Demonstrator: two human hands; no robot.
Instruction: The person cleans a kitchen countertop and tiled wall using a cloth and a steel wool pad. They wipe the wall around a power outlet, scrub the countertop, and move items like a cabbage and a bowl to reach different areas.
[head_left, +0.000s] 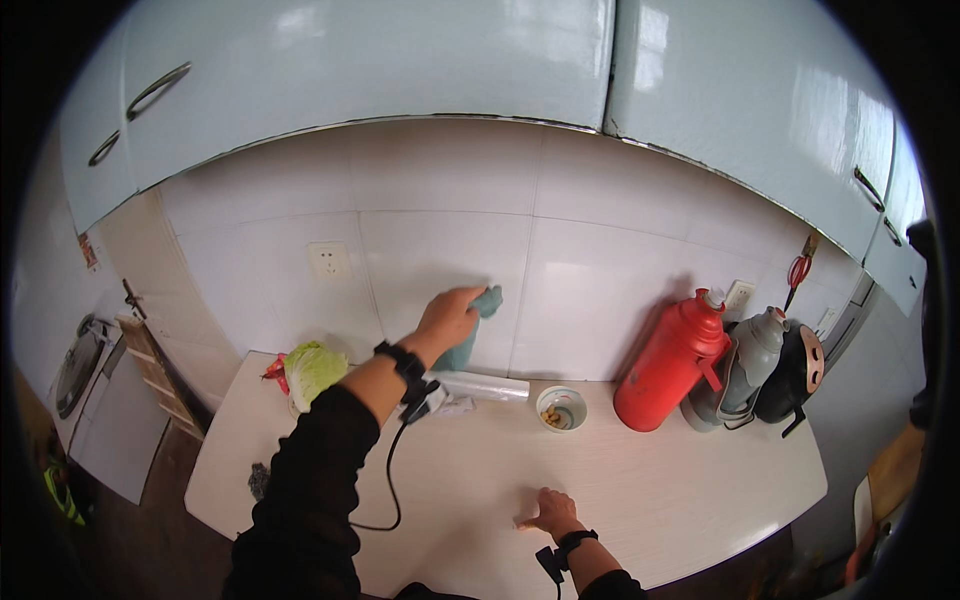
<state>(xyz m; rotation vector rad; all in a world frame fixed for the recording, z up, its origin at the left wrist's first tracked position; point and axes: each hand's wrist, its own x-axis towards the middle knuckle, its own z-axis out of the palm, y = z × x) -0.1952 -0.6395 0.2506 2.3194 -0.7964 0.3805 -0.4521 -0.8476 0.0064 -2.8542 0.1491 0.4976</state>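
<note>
My left hand (448, 319) grips a bunched grey-green cloth (461, 351) close to the white wall tiles (450, 247). Part of the cloth sticks out past my fingers, and the rest hangs towards the back of the table. Whether it touches the tiles I cannot tell. Below it, a roll of clear plastic film (487, 387) lies along the table's back edge. My right hand (556, 511) is at the pale wood-grain tabletop (465, 480), thumb spread from the fingers, holding nothing. A small bowl (574, 411) with several brownish pieces in it stands beyond that hand.
A red thermos flask (667, 367), a grey thermos (754, 360) and a black appliance (787, 382) crowd the right end. At the left are a cabbage (316, 371), a red bag (276, 371) and a steel-wool scourer (259, 480). Wall cabinets (375, 60) overhang the table.
</note>
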